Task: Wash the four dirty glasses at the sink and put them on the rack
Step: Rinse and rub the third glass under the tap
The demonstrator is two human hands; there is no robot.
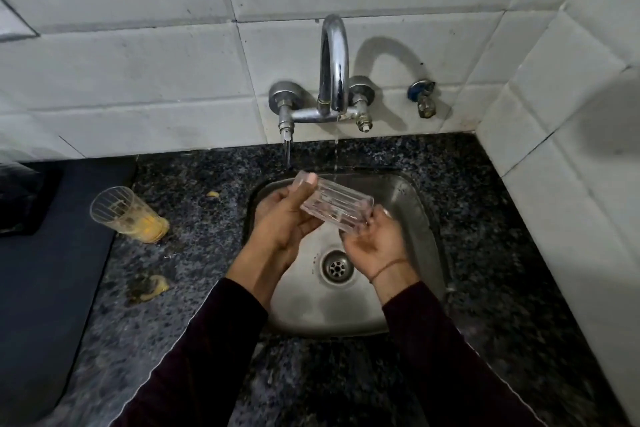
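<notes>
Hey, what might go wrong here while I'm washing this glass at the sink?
1. The clear ribbed glass, held sideways by the left hand and right hand, may slip onto the steel sink.
2. The dirty glass with yellow residue stands near the dark mat's edge; an elbow might topple it.

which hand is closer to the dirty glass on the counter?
Left. The left hand holds the clear glass over the sink, nearer the dirty glass; the right hand is farther right.
</notes>
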